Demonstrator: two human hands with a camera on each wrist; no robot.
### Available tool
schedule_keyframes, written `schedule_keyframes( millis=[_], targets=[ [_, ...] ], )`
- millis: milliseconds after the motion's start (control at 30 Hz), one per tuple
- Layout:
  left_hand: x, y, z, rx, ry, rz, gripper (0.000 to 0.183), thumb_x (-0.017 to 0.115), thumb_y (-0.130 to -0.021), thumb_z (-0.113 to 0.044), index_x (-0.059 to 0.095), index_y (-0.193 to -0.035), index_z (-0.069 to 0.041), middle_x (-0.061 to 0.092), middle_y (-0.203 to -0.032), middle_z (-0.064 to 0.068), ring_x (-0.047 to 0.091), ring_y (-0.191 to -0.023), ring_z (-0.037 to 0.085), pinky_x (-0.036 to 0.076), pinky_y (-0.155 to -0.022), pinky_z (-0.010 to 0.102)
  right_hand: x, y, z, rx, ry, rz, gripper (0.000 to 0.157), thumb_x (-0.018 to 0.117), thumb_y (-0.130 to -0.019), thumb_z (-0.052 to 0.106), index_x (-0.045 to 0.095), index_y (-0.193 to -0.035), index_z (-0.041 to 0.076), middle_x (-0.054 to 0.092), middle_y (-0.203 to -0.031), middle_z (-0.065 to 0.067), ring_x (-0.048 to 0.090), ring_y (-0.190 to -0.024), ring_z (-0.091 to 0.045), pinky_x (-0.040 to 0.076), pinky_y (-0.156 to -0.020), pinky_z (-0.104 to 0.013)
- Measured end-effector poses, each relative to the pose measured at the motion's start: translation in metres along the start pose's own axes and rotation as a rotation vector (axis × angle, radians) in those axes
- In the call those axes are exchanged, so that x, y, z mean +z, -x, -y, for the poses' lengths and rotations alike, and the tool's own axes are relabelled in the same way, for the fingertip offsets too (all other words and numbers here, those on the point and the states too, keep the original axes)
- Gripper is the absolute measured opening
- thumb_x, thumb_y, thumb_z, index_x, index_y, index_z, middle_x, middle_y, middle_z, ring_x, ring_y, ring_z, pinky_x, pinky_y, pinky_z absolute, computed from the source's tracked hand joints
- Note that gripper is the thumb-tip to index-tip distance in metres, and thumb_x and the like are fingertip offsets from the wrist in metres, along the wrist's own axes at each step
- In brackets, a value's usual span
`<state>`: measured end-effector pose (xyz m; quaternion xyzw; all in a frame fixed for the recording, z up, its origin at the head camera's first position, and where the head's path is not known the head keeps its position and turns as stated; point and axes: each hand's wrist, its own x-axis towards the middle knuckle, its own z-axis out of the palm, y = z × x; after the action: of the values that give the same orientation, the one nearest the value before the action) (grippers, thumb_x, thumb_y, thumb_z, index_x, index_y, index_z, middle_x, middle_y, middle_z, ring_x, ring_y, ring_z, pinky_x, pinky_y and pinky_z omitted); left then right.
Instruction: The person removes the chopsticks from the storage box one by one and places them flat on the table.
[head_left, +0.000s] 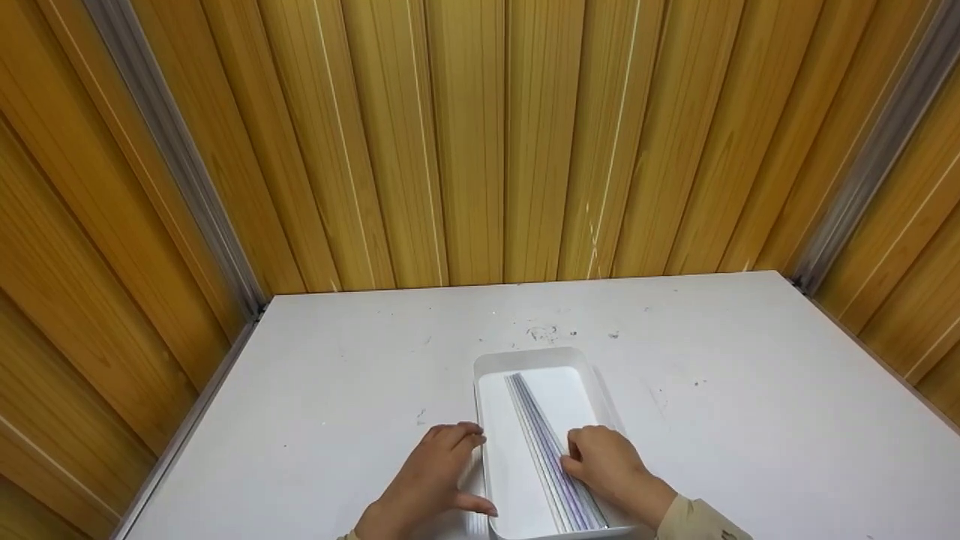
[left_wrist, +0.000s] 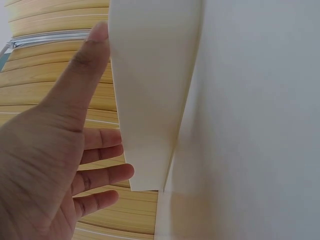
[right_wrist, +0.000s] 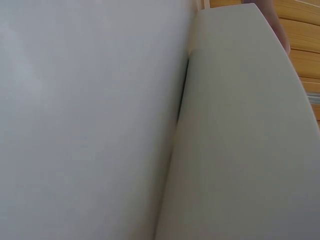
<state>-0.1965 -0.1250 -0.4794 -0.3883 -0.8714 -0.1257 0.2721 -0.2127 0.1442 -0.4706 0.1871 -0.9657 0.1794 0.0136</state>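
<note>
A white rectangular tray (head_left: 499,465) stands on the white table, with a bundle of long thin sticks (head_left: 541,442), white, silver and pale purple, lying lengthwise inside. My left hand (head_left: 442,469) is at the tray's left side, thumb and fingers spread along the rim and fairly straight. In the left wrist view that hand (left_wrist: 55,135) has its fingertips right at the tray wall (left_wrist: 150,95). Over the tray's right side, my right hand (head_left: 609,461) has curled fingers, its thumb and forefinger gripping at the bundle's right edge. The tray's outer wall (right_wrist: 245,130) hides that grip in the right wrist view.
The white table (head_left: 750,420) has small dark marks and scuffs behind the tray. Wood-look panel walls (head_left: 465,150) enclose the back and both sides, with grey metal posts (head_left: 180,150) at the corners.
</note>
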Motion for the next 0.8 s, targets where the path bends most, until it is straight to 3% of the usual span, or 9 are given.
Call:
schedule_keyframes(
  millis=[200,800],
  targets=[
    [0.0009,-0.0006,0.0005,-0.008,-0.001,0.013,0.082,0.069,-0.059,-0.070,0.066,-0.108,-0.005,0.063,-0.113,0.004,0.061,-0.102,0.015,0.052,-0.091,0.033,0.0003,-0.0009,0.0026,0.033,0.016,0.012,0.026,0.069,-0.080,0.022,0.051,-0.063,0.013,0.051,-0.059,0.004,0.044,-0.056,-0.011,0.040,-0.050,-0.027],
    [-0.0033,-0.0005,-0.0020,-0.056,0.022,0.081,0.082,0.068,-0.062,-0.070,0.065,-0.112,-0.005,0.061,-0.117,0.002,0.060,-0.105,0.017,0.051,-0.093,0.034,0.0001,0.0001,-0.0015,0.003,0.006,0.011,0.019,0.064,-0.080,0.015,0.053,-0.065,0.010,0.052,-0.059,0.002,0.045,-0.056,-0.011,0.040,-0.049,-0.026]
  ],
)
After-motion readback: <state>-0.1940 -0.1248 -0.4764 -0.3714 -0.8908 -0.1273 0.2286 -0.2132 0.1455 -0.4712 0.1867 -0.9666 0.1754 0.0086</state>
